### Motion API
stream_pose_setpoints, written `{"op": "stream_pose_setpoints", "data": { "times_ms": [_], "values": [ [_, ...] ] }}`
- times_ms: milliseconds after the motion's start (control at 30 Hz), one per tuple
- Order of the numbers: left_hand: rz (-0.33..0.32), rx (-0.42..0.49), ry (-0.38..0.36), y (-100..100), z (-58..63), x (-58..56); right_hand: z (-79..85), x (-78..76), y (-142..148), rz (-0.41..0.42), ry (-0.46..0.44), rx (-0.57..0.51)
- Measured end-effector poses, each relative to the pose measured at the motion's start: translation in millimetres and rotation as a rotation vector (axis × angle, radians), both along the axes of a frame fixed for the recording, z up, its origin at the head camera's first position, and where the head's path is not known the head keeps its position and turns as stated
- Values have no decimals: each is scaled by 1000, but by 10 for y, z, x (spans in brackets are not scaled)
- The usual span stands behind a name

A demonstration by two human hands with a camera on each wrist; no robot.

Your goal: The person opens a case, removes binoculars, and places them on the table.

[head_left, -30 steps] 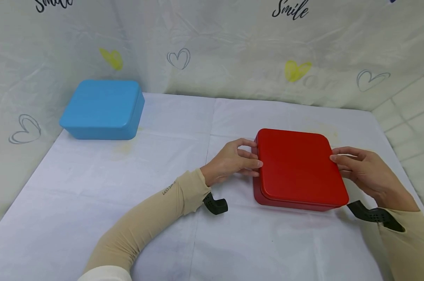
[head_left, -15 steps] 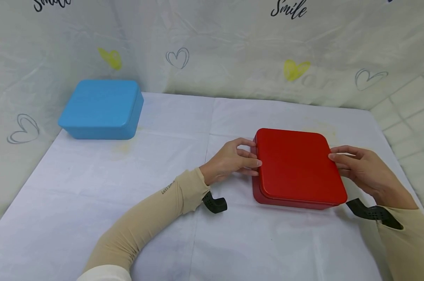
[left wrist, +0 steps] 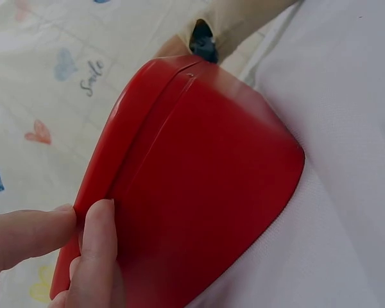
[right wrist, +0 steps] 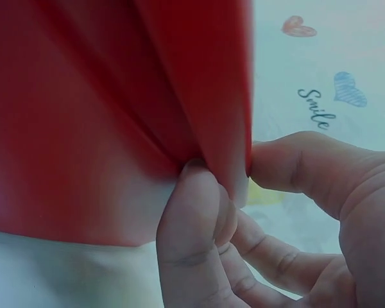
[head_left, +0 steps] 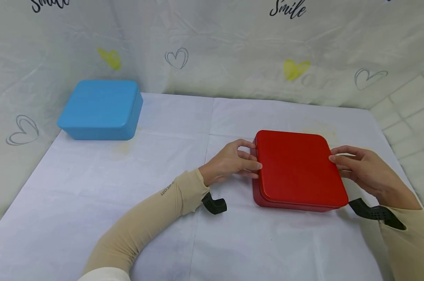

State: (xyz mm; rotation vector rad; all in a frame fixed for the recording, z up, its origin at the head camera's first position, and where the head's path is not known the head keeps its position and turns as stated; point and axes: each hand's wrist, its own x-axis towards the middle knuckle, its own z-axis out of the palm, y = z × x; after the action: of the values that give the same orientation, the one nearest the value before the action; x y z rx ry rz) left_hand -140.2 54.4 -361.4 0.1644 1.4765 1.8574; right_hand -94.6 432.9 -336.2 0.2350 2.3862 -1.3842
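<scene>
A red rectangular box [head_left: 291, 207] with a rounded-corner lid [head_left: 301, 169] lies on the right half of the white-covered table. At its left side, my left hand [head_left: 233, 162] pinches the lid's edge. In the left wrist view, the thumb [left wrist: 35, 234] meets the top of the rim and a finger [left wrist: 99, 234] bears on the side by the seam. My right hand [head_left: 369, 171] pinches the opposite edge. In the right wrist view, a fingertip [right wrist: 196, 183] sits in the groove under the lid's rim, with the thumb [right wrist: 279, 160] against the outer face.
A closed blue box [head_left: 99, 107] sits at the table's back left corner. The white cloth [head_left: 155, 249] covers the table. Behind it hangs a pale sheet [head_left: 215, 47] printed with hearts and words. Beige sleeves cover both arms, with a black device [head_left: 214, 205] at each wrist.
</scene>
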Motion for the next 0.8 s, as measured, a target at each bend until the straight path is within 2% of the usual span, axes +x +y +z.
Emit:
{"op": "stream_pose_setpoints", "data": {
  "times_ms": [533, 800],
  "values": [
    [-18, -6, -6, -14, 37, 15, 9, -10, 29, 51, 25, -10],
    [-63, -15, -11, -17, 45, 23, 22, 17, 40, 81, 16, 54]
  ]
}}
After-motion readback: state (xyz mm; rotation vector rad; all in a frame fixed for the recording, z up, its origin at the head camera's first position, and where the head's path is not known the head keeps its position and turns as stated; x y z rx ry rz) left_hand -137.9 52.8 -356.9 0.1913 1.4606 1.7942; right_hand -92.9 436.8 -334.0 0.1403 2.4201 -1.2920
